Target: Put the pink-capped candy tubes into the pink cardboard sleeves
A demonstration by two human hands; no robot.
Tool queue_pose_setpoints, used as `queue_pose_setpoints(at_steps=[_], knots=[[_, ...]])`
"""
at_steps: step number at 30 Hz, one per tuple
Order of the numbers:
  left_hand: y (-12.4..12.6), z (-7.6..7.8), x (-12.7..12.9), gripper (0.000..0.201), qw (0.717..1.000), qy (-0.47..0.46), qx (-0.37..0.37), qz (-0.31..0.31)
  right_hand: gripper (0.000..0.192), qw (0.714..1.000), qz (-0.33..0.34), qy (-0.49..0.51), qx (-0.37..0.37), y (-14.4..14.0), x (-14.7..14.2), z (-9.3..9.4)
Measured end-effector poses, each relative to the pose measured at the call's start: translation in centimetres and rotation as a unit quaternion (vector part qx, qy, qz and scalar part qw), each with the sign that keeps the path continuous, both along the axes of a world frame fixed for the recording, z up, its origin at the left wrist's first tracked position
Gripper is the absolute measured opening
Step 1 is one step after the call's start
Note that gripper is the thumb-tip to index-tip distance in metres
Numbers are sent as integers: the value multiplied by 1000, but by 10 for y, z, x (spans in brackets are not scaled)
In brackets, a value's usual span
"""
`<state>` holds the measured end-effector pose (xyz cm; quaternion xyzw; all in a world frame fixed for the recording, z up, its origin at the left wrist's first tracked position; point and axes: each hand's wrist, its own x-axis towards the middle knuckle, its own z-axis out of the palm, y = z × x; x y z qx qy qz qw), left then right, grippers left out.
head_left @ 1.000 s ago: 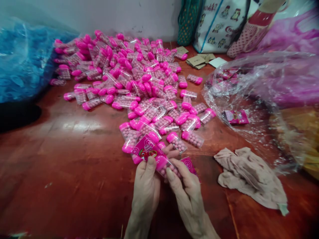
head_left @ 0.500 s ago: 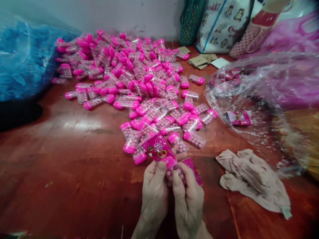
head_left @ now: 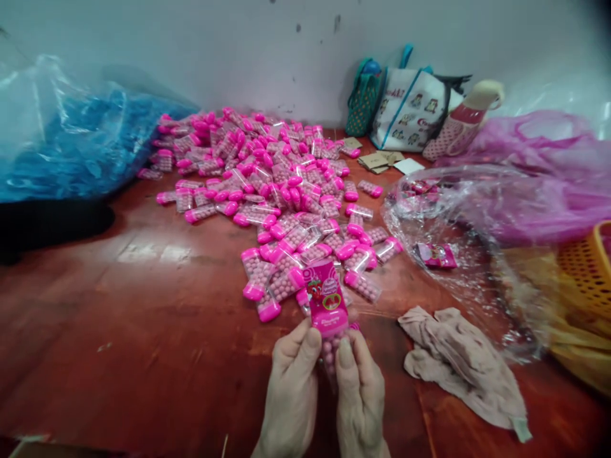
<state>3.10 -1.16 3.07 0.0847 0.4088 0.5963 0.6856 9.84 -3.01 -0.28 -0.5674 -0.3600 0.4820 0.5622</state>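
Both hands are closed on a small clear candy container (head_left: pixel 329 353) filled with round pink candies. A pink printed wrapper sleeve (head_left: pixel 326 299) covers its far part, and the candies show at the near end. My left hand (head_left: pixel 292 381) pinches the left edge with thumb and fingers. My right hand (head_left: pixel 359 388) grips the right edge, its thumb lying along the candies. A bit of another pink wrapper (head_left: pixel 354 326) peeks out behind my right fingers; most of it is hidden. Just beyond lies a big heap of pink-capped candy containers (head_left: pixel 267 184).
A blue-filled plastic bag (head_left: pixel 81 146) stands at the left. At the right lie clear plastic wrap (head_left: pixel 482 273) with a pink packet (head_left: pixel 436 256), a beige cloth (head_left: pixel 465 369) and a yellow basket (head_left: pixel 585 270). Bags (head_left: pixel 405 111) and cardboard pieces (head_left: pixel 379 161) sit by the wall.
The wrapper sleeve has turned from a leftward slant to nearly upright. The second wrapper by my right hand is now mostly hidden. My view has tilted up, showing more wall.
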Motion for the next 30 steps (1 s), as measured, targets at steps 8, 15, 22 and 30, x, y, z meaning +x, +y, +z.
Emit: queue_pose_setpoints(at_steps=[8,15,22,30], knots=[[4,13,-10,24,999,-5,39,4,30,966,-1,235,-107,-5,2,21],[5,17,-6,27,995,-77,19,-58,36,959,61,251,-120,-6,4,20],[2,16,-4,30,987,-128,49,-87,38,981,55,152,-111,-11,2,19],[-1,7,-12,25,993,-90,67,-45,33,996,-3,-83,-20,-10,-4,23]])
